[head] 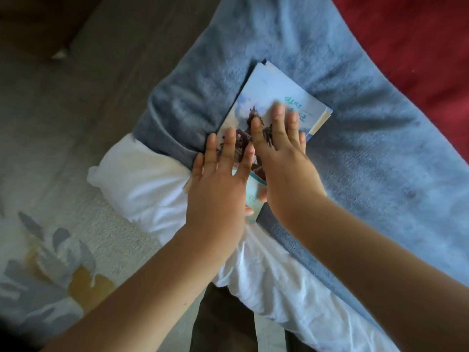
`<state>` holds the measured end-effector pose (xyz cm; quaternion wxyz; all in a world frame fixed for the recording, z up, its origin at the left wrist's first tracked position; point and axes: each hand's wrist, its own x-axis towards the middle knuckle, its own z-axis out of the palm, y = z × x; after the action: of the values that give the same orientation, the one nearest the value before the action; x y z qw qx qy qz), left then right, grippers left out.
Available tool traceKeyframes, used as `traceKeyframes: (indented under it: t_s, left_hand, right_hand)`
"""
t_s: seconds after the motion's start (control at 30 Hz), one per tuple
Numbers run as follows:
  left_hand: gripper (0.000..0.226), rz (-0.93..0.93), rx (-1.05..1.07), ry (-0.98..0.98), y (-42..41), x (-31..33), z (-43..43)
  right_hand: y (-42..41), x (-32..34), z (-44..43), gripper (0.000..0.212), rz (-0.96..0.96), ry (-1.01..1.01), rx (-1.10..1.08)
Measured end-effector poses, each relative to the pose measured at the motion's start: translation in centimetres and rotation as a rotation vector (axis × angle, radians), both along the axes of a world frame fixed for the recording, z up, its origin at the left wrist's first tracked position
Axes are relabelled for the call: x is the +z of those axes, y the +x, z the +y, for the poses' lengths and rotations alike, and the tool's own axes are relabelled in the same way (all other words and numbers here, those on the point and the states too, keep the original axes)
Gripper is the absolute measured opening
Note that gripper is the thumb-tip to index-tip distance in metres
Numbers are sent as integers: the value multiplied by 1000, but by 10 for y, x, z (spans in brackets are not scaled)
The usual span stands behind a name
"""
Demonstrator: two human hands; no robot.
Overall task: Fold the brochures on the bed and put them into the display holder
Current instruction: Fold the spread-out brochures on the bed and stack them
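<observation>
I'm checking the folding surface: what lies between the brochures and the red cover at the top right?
In the head view, only the blue blanket lies between the brochures and the red cover.

Grey plank floor (88,72) far left, flowered rug (50,250) near left; bed (291,288) at right under blue blanket (368,174), white sheet (142,184), red cover (418,34).
</observation>
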<state>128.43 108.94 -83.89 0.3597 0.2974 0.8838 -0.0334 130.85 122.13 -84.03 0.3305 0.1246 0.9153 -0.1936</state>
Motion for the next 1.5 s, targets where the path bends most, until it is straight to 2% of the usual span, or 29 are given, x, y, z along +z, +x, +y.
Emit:
traceKeyframes:
  t_s: [0.23,0.4,0.6,0.7,0.8,0.87,1.03,1.17,1.3,1.5]
  left_hand:
    - [103,7,21,-23,0,-1,6]
    - [113,21,-21,-52,-3,4,6]
    - [120,98,-20,-48,-2,21,5]
    - [100,142,5,-36,4,32,10]
    - [69,290,-32,38,17,38,32]
    - [63,329,-85,80,32,38,56]
    - [69,248,-118,223,105,25,142]
    - [72,158,-173,353,168,18,213]
    - [74,121,-266,358,217,15,272]
    - [68,32,-366,357,280,20,352]
  right_hand:
    - [4,-11,2,104,64,-41,-47]
    - [5,-12,6,122,72,-69,-41]
    - [16,-1,22,124,231,-186,-66]
    - [37,3,35,118,305,-170,6]
    - [81,3,57,95,386,-73,51]
    - [122,3,78,84,400,-35,34]
    - [234,7,154,71,417,92,-50]
    - [305,16,213,71,304,203,-243]
    - [358,23,261,71,234,282,-328]
    - [418,25,301,70,229,262,-420]
